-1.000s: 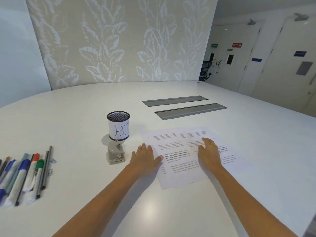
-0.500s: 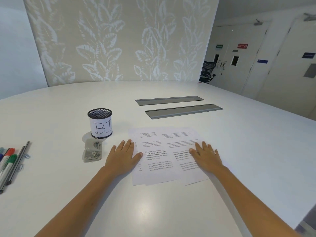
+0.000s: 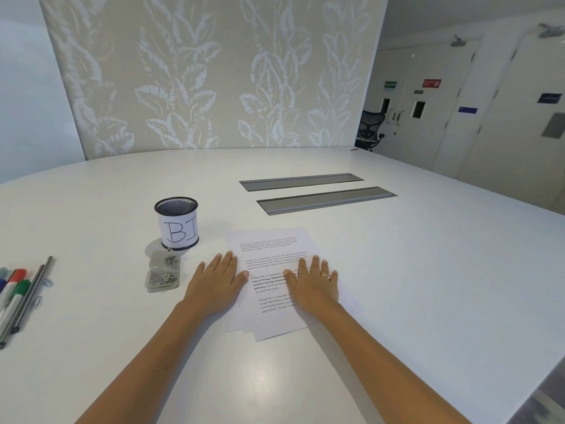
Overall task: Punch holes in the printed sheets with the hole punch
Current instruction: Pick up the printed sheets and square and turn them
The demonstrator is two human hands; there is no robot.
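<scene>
Both hands are lying flat, palms down, fingers stretched out and only slightly spread, gripping nothing. The right hand (image 3: 313, 286), a thin ring on one finger, is pressing on the loose stack of white printed paper sheets (image 3: 269, 264), its fingers covering part of the black text. The left hand (image 3: 217, 284) is resting at the stack's left edge, its thumb tip reaching onto the paper while its fingers are lying mostly on the bare tabletop beside it. The sheets are lying roughly squared but fanned at the near corners, where the edges of lower pages are showing beneath the top one.

Just left of the left hand, the small grey metal hole punch (image 3: 163, 274) is sitting on the smooth white oval table (image 3: 428, 286), apart from both the hand and the paper. Immediately behind it, touching or nearly so, is standing a black wire-mesh cylindrical pen cup wrapped in a white paper label hand-lettered "BI" (image 3: 179, 223). At the far left edge, a row of marker pens with red, green and blue caps (image 3: 13, 290) is lying beside slim dark pencils (image 3: 30, 298), with what look like paper clips next to them.

Beyond the sheets, two long grey recessed metal cable hatches (image 3: 315, 192) are lying set into the table. A beige wall panel printed with pale leaf shapes (image 3: 214, 71) is standing behind it.
</scene>
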